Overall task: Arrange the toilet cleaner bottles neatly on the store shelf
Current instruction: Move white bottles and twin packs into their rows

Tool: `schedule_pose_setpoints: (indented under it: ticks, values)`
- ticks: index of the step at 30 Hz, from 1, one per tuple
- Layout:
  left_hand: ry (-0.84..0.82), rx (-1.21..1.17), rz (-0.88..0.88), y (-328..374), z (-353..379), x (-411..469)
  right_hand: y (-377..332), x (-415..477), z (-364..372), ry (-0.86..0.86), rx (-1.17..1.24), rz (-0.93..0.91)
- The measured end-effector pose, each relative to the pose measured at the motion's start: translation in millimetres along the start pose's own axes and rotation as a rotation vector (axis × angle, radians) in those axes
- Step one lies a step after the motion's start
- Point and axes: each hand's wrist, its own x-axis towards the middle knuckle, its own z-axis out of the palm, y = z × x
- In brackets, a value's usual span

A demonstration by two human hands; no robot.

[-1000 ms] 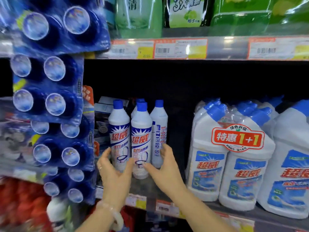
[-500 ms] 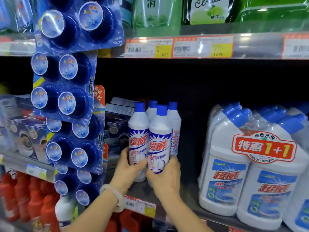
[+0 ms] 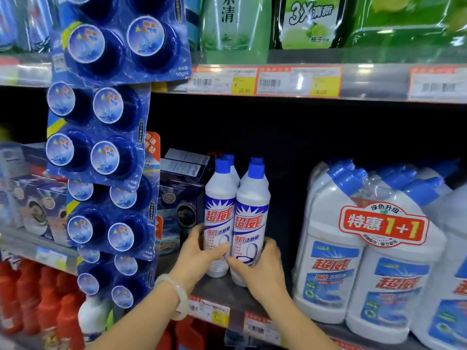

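Two slim white toilet cleaner bottles with blue caps stand side by side at the front of the grey shelf (image 3: 222, 296). My left hand (image 3: 195, 255) is wrapped around the lower part of the left front bottle (image 3: 218, 205). My right hand (image 3: 262, 267) grips the base of the right front bottle (image 3: 252, 210). The two touch each other, labels facing out. Directly behind them stand two more bottles of the same kind (image 3: 233, 170), mostly hidden, only caps and shoulders showing.
Large shrink-wrapped twin packs of white cleaner jugs (image 3: 366, 248) fill the shelf to the right, with a dark gap between. Hanging blue toilet-block cards (image 3: 101, 137) and stacked boxes (image 3: 179, 198) crowd the left. Price-tag rail (image 3: 265, 83) runs above; red bottles (image 3: 30, 294) sit below.
The two front bottles have come together and now stand square in front of the back pair. Both hands closed around their bases. The view shifted, so everything sits further right.
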Motion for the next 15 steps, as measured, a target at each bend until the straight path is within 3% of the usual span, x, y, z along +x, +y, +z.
schedule_pose_setpoints:
  ticks: [8,15]
  values:
    - [-0.010,0.007,0.035,-4,-12,-2,0,2,5,-0.007,-0.023,-0.029]
    - [0.190,-0.034,0.184,-2,-23,-7,-24,-2,37,-0.049,-0.026,-0.042]
